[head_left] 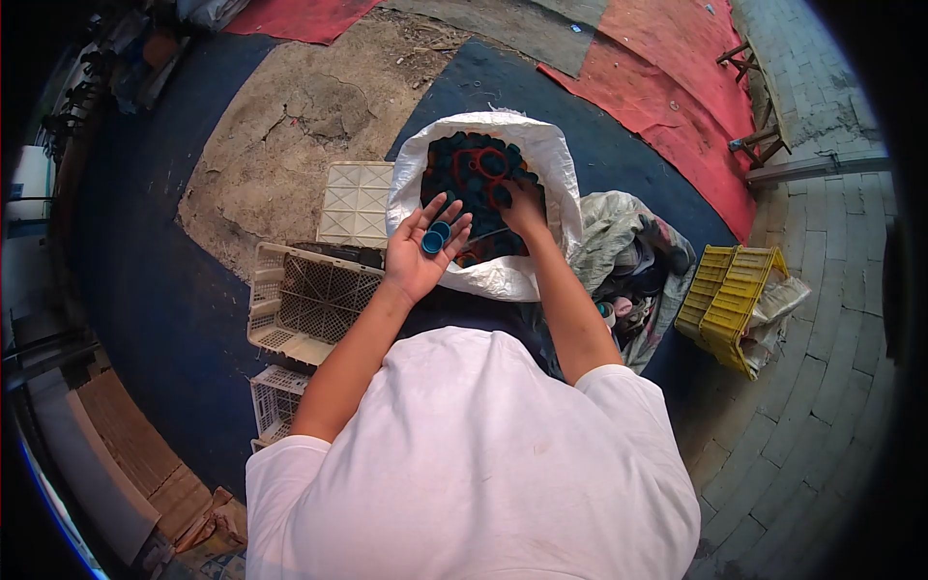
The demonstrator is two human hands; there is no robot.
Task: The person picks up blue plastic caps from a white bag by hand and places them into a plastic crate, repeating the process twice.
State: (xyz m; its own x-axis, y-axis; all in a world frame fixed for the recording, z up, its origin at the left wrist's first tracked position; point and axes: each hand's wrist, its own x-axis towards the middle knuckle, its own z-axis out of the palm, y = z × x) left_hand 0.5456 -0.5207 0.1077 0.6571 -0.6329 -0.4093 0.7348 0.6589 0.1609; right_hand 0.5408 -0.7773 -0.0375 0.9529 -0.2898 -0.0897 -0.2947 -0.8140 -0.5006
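An open white woven sack (559, 174) stands in front of me, filled with dark teal plastic caps (449, 159). Among them lie red rings (491, 162). My left hand (418, 253) is palm up over the sack's near left rim, with two teal caps (435, 239) resting on the palm and fingers. Inside the sack, toward its right side, my right hand (524, 211) reaches into the pile. Its fingers are bent, with a dark cap (501, 196) at the fingertips; shadow dims that spot.
Pale plastic crates (314, 295) stand left of the sack, one with its flat side up (356, 203). To the right sit a greenish sack (619, 217) of mixed items and yellow crates (725, 295). Blue and red mats cover parts of the floor; a wooden stool-like frame (759, 145) stands far right.
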